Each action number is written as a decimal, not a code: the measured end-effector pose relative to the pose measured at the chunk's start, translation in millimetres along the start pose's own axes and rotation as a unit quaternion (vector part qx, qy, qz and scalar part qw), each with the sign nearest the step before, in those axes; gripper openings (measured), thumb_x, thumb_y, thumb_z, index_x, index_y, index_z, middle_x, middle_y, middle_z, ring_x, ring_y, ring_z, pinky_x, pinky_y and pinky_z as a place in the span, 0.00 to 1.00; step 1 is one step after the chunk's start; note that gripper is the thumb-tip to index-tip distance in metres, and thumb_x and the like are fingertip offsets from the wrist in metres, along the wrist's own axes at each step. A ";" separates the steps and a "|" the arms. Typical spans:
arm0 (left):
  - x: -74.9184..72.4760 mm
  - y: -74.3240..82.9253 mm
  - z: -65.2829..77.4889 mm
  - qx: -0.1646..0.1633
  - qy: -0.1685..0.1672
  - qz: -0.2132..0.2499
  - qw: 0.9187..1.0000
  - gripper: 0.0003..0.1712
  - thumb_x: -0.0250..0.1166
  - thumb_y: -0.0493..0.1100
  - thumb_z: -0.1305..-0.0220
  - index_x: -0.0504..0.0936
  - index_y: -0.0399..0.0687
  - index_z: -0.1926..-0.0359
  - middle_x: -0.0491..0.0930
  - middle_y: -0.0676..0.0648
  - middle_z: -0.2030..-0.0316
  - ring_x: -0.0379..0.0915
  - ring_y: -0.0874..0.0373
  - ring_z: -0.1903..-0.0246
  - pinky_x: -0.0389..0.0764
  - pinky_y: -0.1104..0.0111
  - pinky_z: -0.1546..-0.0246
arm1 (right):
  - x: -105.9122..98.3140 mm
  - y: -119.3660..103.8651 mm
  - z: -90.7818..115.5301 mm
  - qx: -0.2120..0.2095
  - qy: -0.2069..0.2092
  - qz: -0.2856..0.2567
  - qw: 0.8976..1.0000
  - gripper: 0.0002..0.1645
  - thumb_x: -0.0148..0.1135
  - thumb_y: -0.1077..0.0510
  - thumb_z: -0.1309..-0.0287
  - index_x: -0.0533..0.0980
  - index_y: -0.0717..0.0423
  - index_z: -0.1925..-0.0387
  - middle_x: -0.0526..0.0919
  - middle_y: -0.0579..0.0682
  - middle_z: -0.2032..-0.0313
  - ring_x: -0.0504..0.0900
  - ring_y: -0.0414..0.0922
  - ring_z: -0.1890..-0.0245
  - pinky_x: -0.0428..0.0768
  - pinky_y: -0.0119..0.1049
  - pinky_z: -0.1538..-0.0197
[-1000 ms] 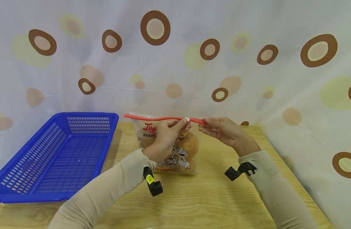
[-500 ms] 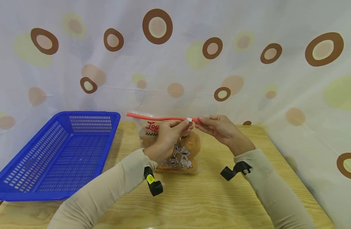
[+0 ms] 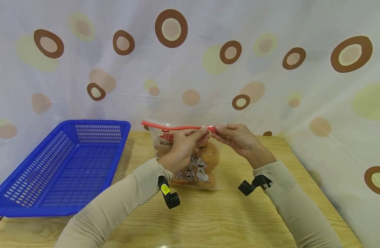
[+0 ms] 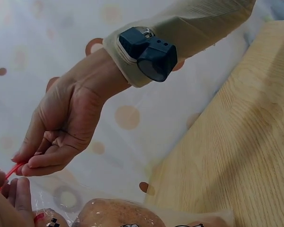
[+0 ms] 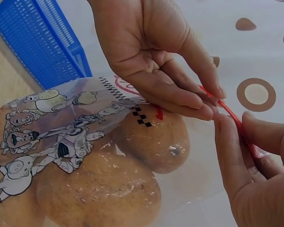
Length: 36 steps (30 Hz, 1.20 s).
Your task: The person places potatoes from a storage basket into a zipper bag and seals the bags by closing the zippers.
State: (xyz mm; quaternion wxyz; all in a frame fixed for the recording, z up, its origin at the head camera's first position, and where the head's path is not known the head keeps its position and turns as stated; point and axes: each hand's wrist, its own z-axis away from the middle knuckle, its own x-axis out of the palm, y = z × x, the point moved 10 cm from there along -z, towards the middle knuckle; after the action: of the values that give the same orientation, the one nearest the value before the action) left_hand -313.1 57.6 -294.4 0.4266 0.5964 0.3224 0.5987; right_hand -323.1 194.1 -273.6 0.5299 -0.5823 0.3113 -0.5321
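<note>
A clear printed zip bag (image 3: pixel 194 172) with several potatoes (image 5: pixel 104 189) inside stands upright on the table. Along its top runs a red zip strip (image 3: pixel 177 127). My left hand (image 3: pixel 182 148) pinches this strip between thumb and fingers near its right end, hiding most of a small white slider. Close beside it, my right hand (image 3: pixel 236 137) grips the strip's right end with thumb and fingertips. In the right wrist view the two hands' fingertips nearly meet on the strip. The left hand covers part of the bag's red lettering (image 3: pixel 166 135).
On the left of the wooden table (image 3: pixel 208 220) sits a blue plastic basket (image 3: pixel 117 165) with perforated walls. Behind the table hangs a white cloth (image 3: pixel 190 75) with brown ring patterns.
My right hand has come left, closer to my left hand. The left hand and the bag's top have shifted slightly right, and the white slider is now mostly covered by fingers.
</note>
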 end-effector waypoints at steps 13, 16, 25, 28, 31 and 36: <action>-10.8 -0.9 -6.3 -0.009 0.020 0.064 0.998 0.13 0.64 0.33 0.37 0.82 0.28 0.54 0.85 0.45 0.71 0.84 0.61 0.71 0.83 0.71 0.60 | 0.3 1.3 -1.9 -0.011 0.021 -0.012 1.000 0.14 0.55 0.69 0.36 0.84 0.59 0.73 0.86 0.52 0.69 0.87 0.43 0.68 0.83 0.30 0.57; -21.2 -1.9 -7.7 -0.021 0.034 0.078 0.996 0.13 0.64 0.33 0.38 0.82 0.30 0.54 0.85 0.45 0.69 0.84 0.61 0.69 0.82 0.71 0.58 | -6.3 4.0 -2.4 -0.005 0.029 -0.007 1.000 0.14 0.54 0.68 0.35 0.84 0.58 0.72 0.86 0.52 0.70 0.87 0.42 0.68 0.82 0.30 0.57; -55.9 12.3 -14.0 -0.024 0.042 0.073 0.996 0.14 0.63 0.34 0.36 0.80 0.31 0.51 0.85 0.47 0.69 0.84 0.60 0.66 0.81 0.72 0.54 | -28.2 5.5 -1.2 -0.002 0.037 -0.011 0.999 0.13 0.55 0.68 0.36 0.84 0.57 0.69 0.86 0.51 0.69 0.87 0.42 0.66 0.82 0.29 0.56; -72.5 19.0 -16.0 -0.024 0.058 0.079 0.995 0.11 0.63 0.34 0.36 0.81 0.33 0.54 0.85 0.48 0.71 0.83 0.60 0.67 0.81 0.72 0.55 | -32.2 6.2 -2.2 0.002 0.037 -0.017 0.999 0.12 0.56 0.68 0.36 0.85 0.57 0.68 0.86 0.51 0.68 0.87 0.43 0.65 0.82 0.29 0.56; -85.6 23.7 -16.1 -0.029 0.071 0.092 0.993 0.06 0.63 0.33 0.37 0.82 0.36 0.60 0.85 0.47 0.71 0.84 0.60 0.68 0.81 0.73 0.55 | -35.0 7.5 -2.9 0.008 0.036 -0.020 0.999 0.12 0.56 0.67 0.36 0.84 0.57 0.68 0.86 0.51 0.68 0.87 0.43 0.65 0.82 0.29 0.55; -101.6 33.1 -13.9 -0.028 0.085 0.101 0.991 0.03 0.63 0.31 0.38 0.83 0.39 0.67 0.85 0.47 0.72 0.83 0.60 0.69 0.81 0.72 0.55 | -39.2 7.4 -2.4 0.006 0.037 -0.026 0.999 0.12 0.56 0.67 0.36 0.84 0.57 0.69 0.86 0.51 0.69 0.87 0.43 0.65 0.82 0.29 0.55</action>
State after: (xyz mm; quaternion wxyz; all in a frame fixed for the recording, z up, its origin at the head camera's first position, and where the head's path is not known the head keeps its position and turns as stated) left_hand -338.6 -45.9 -310.5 0.3515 0.5608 0.2792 0.6957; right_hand -333.3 228.0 -292.3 0.5075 -0.5667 0.3120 -0.5691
